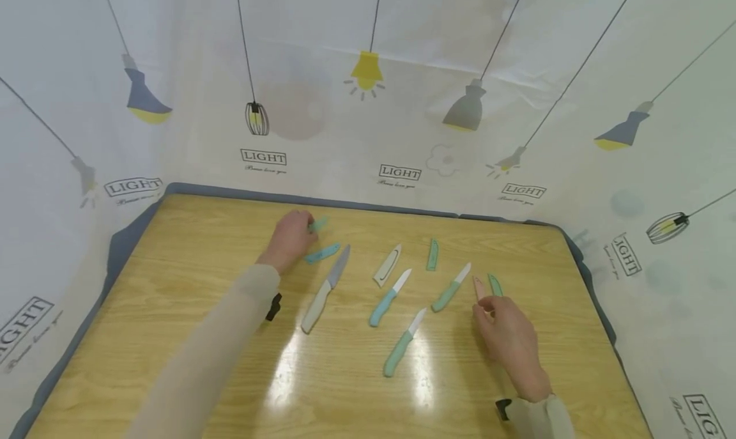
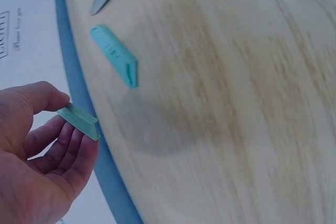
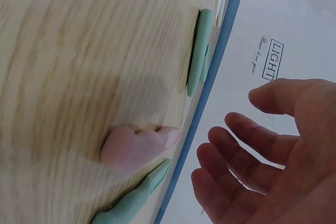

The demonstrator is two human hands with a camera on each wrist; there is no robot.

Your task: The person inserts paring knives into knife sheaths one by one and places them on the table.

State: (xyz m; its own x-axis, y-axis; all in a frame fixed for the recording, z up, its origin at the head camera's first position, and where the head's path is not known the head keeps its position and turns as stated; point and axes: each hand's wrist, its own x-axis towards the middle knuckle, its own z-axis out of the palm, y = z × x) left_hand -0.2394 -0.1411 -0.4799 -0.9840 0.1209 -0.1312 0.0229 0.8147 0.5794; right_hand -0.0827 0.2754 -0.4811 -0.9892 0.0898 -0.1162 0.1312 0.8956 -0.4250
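Observation:
My left hand (image 1: pixel 291 239) pinches a small light green knife sheath (image 2: pixel 80 120) between thumb and fingers, over the table's far left part. Near it lie a blue sheath (image 1: pixel 323 254) and a large cream-handled knife (image 1: pixel 325 292) with a bare grey blade. My right hand (image 3: pixel 257 150) has its fingers relaxed and apart, holding nothing. It hovers by a pink-handled knife (image 3: pixel 137 148) and a green-handled knife (image 3: pixel 131 199), both with sheathed blades; in the head view the hand hides their handles.
Between the hands lie a blue-handled knife (image 1: pixel 384 307), a green-handled knife (image 1: pixel 451 289) and another green knife (image 1: pixel 398 356), blades bare. Behind them are a cream sheath (image 1: pixel 388 265) and a green sheath (image 1: pixel 433 255). Printed cloth walls (image 1: pixel 322 151) surround the wooden table (image 1: pixel 190 247).

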